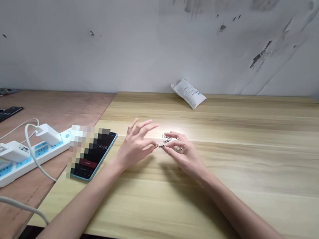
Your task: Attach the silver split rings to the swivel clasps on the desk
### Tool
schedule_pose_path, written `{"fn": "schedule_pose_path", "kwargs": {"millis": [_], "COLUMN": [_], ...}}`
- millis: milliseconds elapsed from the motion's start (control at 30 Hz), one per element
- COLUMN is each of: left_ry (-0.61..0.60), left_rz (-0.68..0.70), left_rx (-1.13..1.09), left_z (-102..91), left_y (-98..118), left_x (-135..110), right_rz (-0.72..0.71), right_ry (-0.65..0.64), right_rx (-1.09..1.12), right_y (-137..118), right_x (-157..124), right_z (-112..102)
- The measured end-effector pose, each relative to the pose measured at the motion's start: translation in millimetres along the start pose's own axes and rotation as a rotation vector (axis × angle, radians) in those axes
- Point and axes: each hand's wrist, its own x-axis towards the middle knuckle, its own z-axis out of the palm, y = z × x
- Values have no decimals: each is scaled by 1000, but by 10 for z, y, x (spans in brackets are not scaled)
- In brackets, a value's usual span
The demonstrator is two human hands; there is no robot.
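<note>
Thumb and forefinger of my left hand [135,144] pinch one end of a small shiny metal piece [160,146], and the other fingers are raised and spread. Its other end is pinched by my right hand [186,153], so the piece spans the short gap between my fingertips, just over the wooden table. The piece is too small to make out its exact kind. Just beyond my fingertips lie several small metal rings [166,138], partly hidden by my right fingers. Another bit of ring-like metal [179,148] shows between the right thumb and fingers.
A phone [94,156] lies left of my left hand. A white power strip [42,151] with plugged-in chargers and cables stands on the reddish table further left. At the back, a white plastic packet [188,93] lies near the wall. Another dark phone [1,117] is at far left.
</note>
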Motion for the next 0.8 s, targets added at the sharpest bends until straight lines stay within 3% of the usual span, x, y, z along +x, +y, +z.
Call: {"fn": "schedule_pose_path", "kwargs": {"millis": [167, 233, 367, 467, 600, 800], "left_ry": [-212, -298, -428, -418, -403, -420], "left_rz": [-280, -356, -292, -242, -229, -269], "left_rx": [-126, -175, -226, -193, -171, -194], "left_z": [-263, -381, -485, -449, -374, -338], "left_y": [-520, -618, -502, -359, -319, -310], "left_x": [-162, -257, -378, -389, -373, -331], "right_rz": [-7, -41, -127, -157, -184, -248], "right_ry": [82, 68, 9, -134, -323, -308], "right_rx": [-264, -338, -432, -422, -428, -691], "right_y": [312, 415, 466, 372, 180, -119], "right_x": [60, 79, 106, 98, 1, -250], "right_z": [-111, -151, -254, -373, -511, -513]}}
